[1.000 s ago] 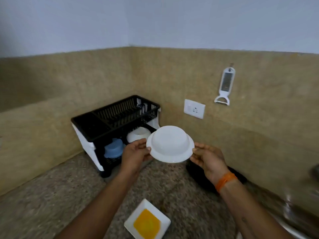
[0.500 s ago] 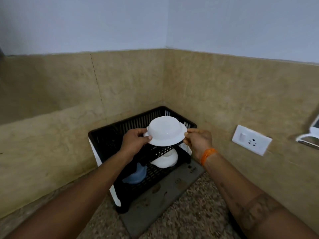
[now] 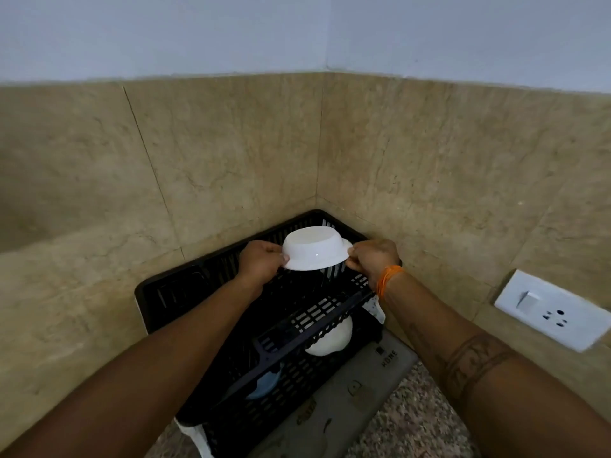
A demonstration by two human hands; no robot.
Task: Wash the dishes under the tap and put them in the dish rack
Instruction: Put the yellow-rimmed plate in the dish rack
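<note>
dim, even indoor light | soft shadows inside dish rack [image 3: 185, 292] | wide-angle bending at edges | slightly soft focus

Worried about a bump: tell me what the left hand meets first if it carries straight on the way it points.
Likely the rack's far rim or wall; the left hand, holding the bowl, points over the top tier toward the tiled corner. Depth is unclear.

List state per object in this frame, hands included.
white bowl: upside down, held over the rack's top tier, rim gripped on both sides
left hand: fingers curled on the bowl's rim
right hand: pinching the opposite rim
dish rack: top tier bare where visible
second white bowl: upside down, lower tier
blue dish: lower tier, mostly hidden
wall switch: position unclear
</note>
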